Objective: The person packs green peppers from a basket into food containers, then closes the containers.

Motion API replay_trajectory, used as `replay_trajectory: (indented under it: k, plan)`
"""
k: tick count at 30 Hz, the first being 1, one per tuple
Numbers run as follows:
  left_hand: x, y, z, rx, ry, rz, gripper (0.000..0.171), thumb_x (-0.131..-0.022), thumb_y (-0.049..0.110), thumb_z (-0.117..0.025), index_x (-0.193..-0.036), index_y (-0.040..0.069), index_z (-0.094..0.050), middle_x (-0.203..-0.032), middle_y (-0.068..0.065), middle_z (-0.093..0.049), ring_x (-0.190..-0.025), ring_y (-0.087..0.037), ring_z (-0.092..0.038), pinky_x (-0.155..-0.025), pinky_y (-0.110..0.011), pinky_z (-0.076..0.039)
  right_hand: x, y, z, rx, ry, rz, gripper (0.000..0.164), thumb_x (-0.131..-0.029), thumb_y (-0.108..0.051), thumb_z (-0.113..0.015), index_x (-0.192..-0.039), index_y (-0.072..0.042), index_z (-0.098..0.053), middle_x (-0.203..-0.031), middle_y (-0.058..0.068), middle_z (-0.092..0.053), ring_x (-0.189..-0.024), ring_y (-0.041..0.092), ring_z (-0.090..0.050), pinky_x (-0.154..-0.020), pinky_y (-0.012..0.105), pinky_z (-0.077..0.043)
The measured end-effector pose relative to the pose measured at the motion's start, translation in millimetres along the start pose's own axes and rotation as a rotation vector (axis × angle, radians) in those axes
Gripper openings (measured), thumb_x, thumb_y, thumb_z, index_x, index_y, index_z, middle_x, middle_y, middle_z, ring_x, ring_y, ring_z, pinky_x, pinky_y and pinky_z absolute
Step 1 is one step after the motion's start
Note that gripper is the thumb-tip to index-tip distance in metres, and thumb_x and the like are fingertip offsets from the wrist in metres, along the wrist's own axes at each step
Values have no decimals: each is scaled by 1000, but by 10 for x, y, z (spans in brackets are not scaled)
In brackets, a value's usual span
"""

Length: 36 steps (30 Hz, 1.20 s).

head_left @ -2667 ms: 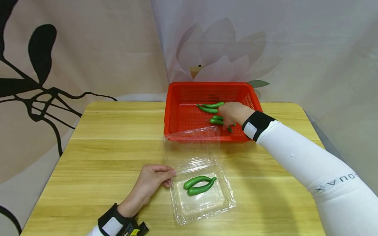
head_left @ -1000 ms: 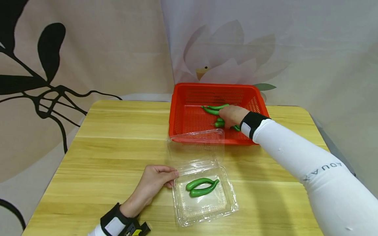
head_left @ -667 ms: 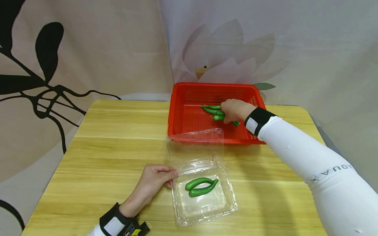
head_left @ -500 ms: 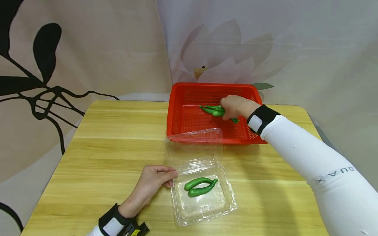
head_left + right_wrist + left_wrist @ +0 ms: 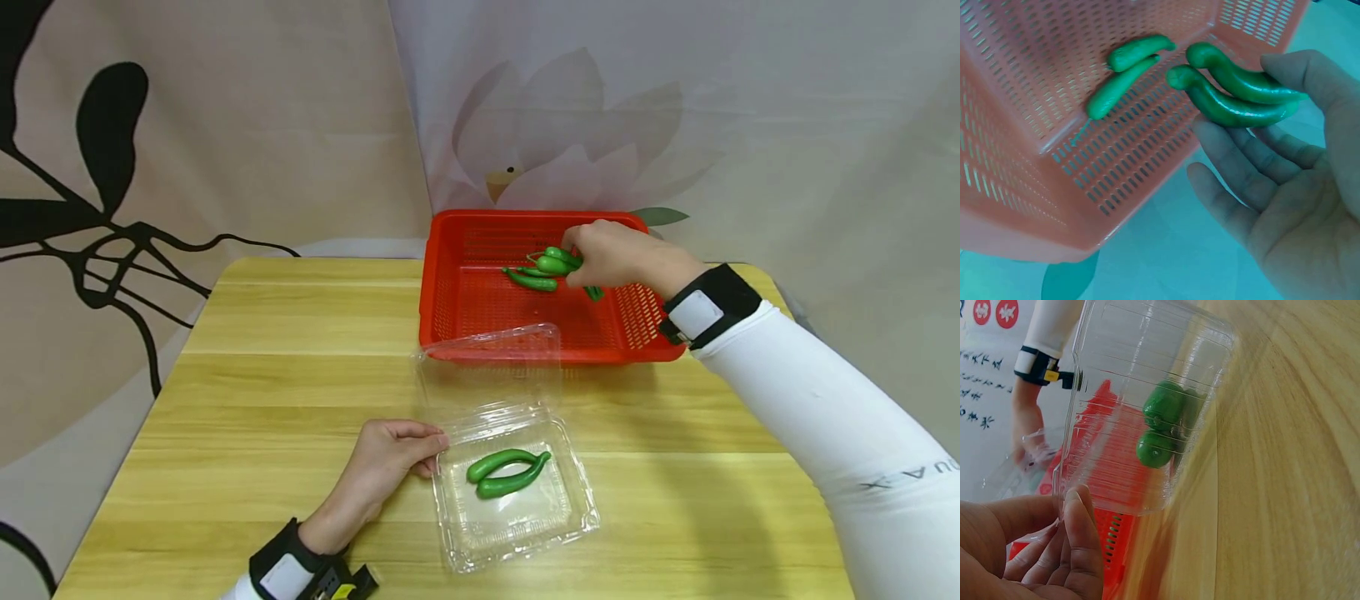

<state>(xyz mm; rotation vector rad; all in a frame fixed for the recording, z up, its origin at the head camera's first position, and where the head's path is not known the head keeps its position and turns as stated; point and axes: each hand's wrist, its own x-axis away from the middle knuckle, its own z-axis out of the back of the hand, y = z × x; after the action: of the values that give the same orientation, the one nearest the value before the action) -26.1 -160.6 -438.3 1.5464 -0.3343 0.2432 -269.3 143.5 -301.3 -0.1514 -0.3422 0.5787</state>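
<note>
In the head view my left hand (image 5: 386, 462) pinches the left edge of a clear plastic clamshell box (image 5: 517, 537) between thumb and fingers. The box lies with its lid (image 5: 487, 375) raised at the far side. Inside it rest two green chili peppers (image 5: 517, 483), visible through the plastic in the left wrist view. My right hand (image 5: 622, 257) holds two more green chili peppers (image 5: 1241, 112) side by side, thumb on one side and fingertips on the other, over a red basket (image 5: 457, 292). Beneath them, two other green peppers (image 5: 1116, 92) lie on the basket floor.
The basket stands at the back of the wooden table (image 5: 300, 358), close to a printed curtain (image 5: 315, 125). Its front wall sits just behind the clamshell's lid, which overlaps it in the head view.
My right hand has gathered two peppers from the basket's front part and raised them toward its back right. The left hand keeps its pinch on the box.
</note>
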Motion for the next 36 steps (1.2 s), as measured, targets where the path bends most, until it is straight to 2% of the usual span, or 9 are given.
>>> replay_trajectory:
  k: [3,9,17,27,36]
  plan:
    - [-1,3,5,-2,4,1,21,-90,2,-80,-105,-13,-76,-85,-21,-74,-63,-14,-68,-60,-25,-61,51,-10,25,-16,25,11,38,-92,-21,-73,-123,0,-64,-86,5,-67,-77,21,-61,-74,36,-50]
    - [-2,-5,15,6,11,8,21,-91,1,-80,-106,-13,-75,-85,-21,-74,-63,-14,-68,-60,-26,-61,166,-56,64,-80,72,42,28,-93,-19,-72,-116,-3,-65,-79,4,-68,-71,19,-62,-68,35,-49]
    - [0,-6,7,4,11,-3,23,-90,2,-80,-105,-14,-75,-82,-18,-74,-63,-14,-68,-59,-25,-61,365,-132,103,-130,137,85,25,-92,-15,-71,-113,-5,-65,-85,4,-70,-76,18,-64,-75,36,-51]
    - [-8,10,3,-3,6,5,21,-90,2,-80,-105,-13,-76,-84,-21,-74,-62,-14,-68,-59,-25,-60,655,-273,87,-131,204,100,33,-90,-16,-75,-119,-6,-65,-95,2,-69,-83,18,-61,-73,36,-51]
    - [-15,5,1,-1,5,-3,22,-91,3,-80,-105,-13,-75,-80,-20,-73,-62,-15,-68,-60,-26,-61,889,-396,0,-109,272,148,34,-90,-16,-76,-121,-8,-66,-93,-1,-67,-82,15,-58,-68,34,-50]
